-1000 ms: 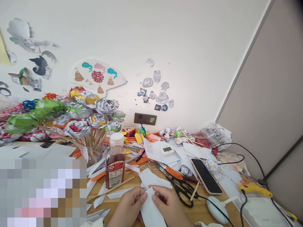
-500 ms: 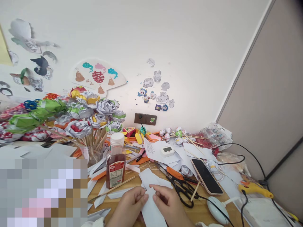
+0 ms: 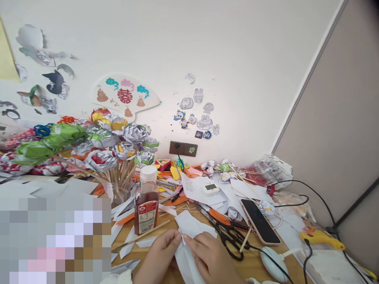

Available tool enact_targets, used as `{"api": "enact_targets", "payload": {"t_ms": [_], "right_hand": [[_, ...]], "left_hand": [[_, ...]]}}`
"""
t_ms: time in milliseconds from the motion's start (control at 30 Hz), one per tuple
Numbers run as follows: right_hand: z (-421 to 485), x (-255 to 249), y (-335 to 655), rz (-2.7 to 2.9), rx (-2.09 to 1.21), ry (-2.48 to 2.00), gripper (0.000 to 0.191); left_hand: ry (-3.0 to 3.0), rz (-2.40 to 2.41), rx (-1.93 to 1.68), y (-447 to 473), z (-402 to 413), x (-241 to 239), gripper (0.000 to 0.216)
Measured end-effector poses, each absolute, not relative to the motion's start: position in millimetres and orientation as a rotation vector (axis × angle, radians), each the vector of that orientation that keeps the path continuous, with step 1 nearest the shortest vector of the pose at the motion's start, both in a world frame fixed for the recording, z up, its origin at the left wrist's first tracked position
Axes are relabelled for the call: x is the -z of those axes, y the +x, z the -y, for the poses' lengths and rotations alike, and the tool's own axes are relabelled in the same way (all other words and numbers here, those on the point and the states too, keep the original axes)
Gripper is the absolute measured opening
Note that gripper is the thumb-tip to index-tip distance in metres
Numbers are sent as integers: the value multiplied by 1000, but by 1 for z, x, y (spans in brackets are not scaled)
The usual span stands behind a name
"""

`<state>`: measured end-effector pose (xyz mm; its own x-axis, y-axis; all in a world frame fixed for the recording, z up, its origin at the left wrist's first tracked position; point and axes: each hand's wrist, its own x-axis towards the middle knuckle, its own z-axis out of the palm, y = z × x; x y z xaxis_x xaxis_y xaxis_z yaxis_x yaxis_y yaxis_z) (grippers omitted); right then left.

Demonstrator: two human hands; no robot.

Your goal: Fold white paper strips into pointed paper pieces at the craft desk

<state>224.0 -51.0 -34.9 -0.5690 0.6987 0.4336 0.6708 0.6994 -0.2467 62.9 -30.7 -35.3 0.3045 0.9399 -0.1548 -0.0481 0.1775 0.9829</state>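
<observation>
A white paper strip (image 3: 187, 265) with creases sits between my two hands, low in the middle. My left hand (image 3: 162, 249) pinches its upper edge between thumb and forefinger. My right hand (image 3: 211, 252) is closed on the same paper from the other side, its fingertips meeting the left ones at the top. Parts of the strip are hidden behind my fingers. Just beyond my hands lie more white paper pieces (image 3: 188, 221). Black-handled scissors (image 3: 229, 238) rest right of my right hand, and a wooden stick (image 3: 151, 232) lies beyond my left hand.
A bottle of reddish-brown liquid (image 3: 147, 207) stands left of centre, before a jar (image 3: 117, 193) of paper flowers (image 3: 102, 161). On the right are a phone (image 3: 260, 221), a white timer (image 3: 210, 188), a yellow glue gun (image 3: 322, 240) and black cables (image 3: 321, 205). Paper scraps cover much of the table.
My fingertips have come together at the paper's top, and the right hand has turned over it. The strip now shows a crease or fold. The view has shifted slightly.
</observation>
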Motion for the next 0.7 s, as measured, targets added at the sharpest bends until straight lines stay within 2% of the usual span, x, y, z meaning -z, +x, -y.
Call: {"api": "enact_targets", "payload": {"t_ms": [400, 533, 700], "right_hand": [[52, 31, 222, 2459, 18, -1046, 56], [54, 30, 222, 2454, -35, -1047, 50], [55, 29, 221, 2248, -210, -1076, 33]], "left_hand": [[1308, -1040, -930, 62, 30, 32, 33], [1430, -1124, -987, 61, 31, 30, 24], [1532, -1015, -962, 61, 35, 28, 15]]}}
